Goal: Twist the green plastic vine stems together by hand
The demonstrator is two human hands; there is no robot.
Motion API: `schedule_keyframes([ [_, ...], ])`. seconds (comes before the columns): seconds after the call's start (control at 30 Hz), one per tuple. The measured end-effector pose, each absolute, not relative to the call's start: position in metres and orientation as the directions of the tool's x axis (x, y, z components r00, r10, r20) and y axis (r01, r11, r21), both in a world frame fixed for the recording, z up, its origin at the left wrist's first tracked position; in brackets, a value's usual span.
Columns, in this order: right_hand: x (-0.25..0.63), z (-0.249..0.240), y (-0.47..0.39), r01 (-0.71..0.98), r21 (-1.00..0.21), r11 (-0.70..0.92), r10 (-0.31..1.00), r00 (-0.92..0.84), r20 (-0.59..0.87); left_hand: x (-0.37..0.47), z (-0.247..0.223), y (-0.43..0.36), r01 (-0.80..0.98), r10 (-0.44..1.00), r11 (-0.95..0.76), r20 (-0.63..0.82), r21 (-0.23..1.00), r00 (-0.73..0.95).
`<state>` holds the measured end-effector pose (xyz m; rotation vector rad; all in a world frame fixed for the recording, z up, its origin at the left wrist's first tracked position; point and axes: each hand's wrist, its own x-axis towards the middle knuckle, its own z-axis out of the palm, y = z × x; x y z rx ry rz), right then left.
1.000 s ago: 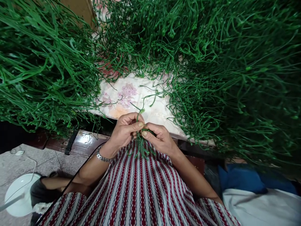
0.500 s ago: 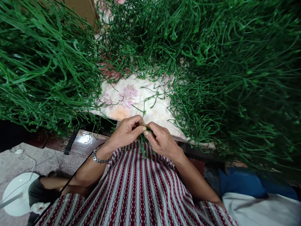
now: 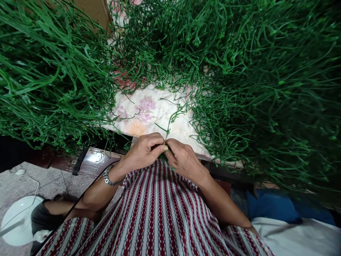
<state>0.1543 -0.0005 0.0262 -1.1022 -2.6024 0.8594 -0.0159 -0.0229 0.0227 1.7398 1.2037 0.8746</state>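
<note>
My left hand (image 3: 147, 149) and my right hand (image 3: 182, 154) meet in front of my striped clothing, fingertips pinched together. Between them they grip a thin green plastic stem (image 3: 167, 131), whose thin branches reach up over the cloth. Its lower part is mostly hidden behind my fingers, with bits of green showing beneath. The pale floral cloth (image 3: 144, 106) lies just beyond my hands. A loose pile of similar green stems (image 3: 223, 131) is on the right of it, and another heap (image 3: 53, 81) on the left.
More green stems (image 3: 170, 39) cover the far side of the cloth. A brown box (image 3: 93, 14) stands at the back left. On the floor at lower left is a white round base (image 3: 18, 220), beside another person's leg or arm. Blue fabric (image 3: 274, 206) lies at lower right.
The stem's upper end has shifted slightly right and down. My fingertips have drawn closer around it, and less green hangs below my hands.
</note>
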Motion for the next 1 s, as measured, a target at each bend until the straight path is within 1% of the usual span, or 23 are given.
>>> schedule_keyframes([
  [0.07,0.155,0.026,0.000,0.601,-0.522,0.605,0.670,-0.739,-0.074,-0.019,0.027,-0.023,0.482,0.933,-0.226,0.045,0.847,0.358],
  [0.13,0.158,0.027,0.000,0.580,-0.498,0.644,0.623,-0.776,-0.098,-0.023,0.031,-0.023,0.543,0.909,-0.228,-0.023,0.808,0.416],
  [0.2,0.161,0.029,0.001,0.527,-0.531,0.663,0.571,-0.816,-0.097,-0.027,0.032,-0.022,0.494,0.875,-0.203,-0.070,0.845,0.480],
  [0.27,0.164,0.031,0.005,0.406,-0.641,0.652,0.493,-0.869,-0.048,-0.029,0.032,-0.021,0.316,0.834,-0.090,-0.102,0.944,0.543],
  [0.33,0.166,0.033,0.009,0.223,-0.786,0.576,0.410,-0.911,0.041,-0.028,0.030,-0.021,0.067,0.803,0.090,-0.112,0.994,0.585],
  [0.4,0.167,0.033,0.013,0.067,-0.896,0.439,0.367,-0.923,0.111,-0.025,0.028,-0.021,-0.137,0.802,0.241,-0.118,0.961,0.586],
  [0.43,0.167,0.032,0.015,0.016,-0.931,0.365,0.359,-0.925,0.125,-0.023,0.028,-0.022,-0.207,0.807,0.290,-0.123,0.934,0.577],
  [0.53,0.164,0.025,0.017,-0.110,-0.983,0.144,0.348,-0.924,0.155,-0.018,0.024,-0.027,-0.316,0.826,0.373,-0.158,0.872,0.541],
  [0.63,0.162,0.017,0.016,-0.237,-0.968,-0.080,0.351,-0.916,0.195,-0.013,0.021,-0.031,-0.380,0.855,0.393,-0.180,0.837,0.487],
  [0.77,0.159,0.014,0.010,-0.224,-0.914,-0.339,0.402,-0.913,0.075,-0.006,0.018,-0.035,-0.496,0.896,0.398,-0.212,0.772,0.390],
  [0.87,0.157,0.012,0.006,-0.235,-0.883,-0.407,0.446,-0.895,0.032,-0.002,0.017,-0.037,-0.558,0.907,0.398,-0.222,0.728,0.357],
  [0.93,0.158,0.008,0.004,-0.297,-0.849,-0.438,0.465,-0.883,0.069,-0.003,0.018,-0.038,-0.622,0.922,0.377,-0.217,0.686,0.320],
  [1.0,0.161,0.005,0.004,-0.404,-0.794,-0.453,0.524,-0.842,0.130,-0.006,0.020,-0.038,-0.694,0.954,0.300,-0.199,0.655,0.224],
])
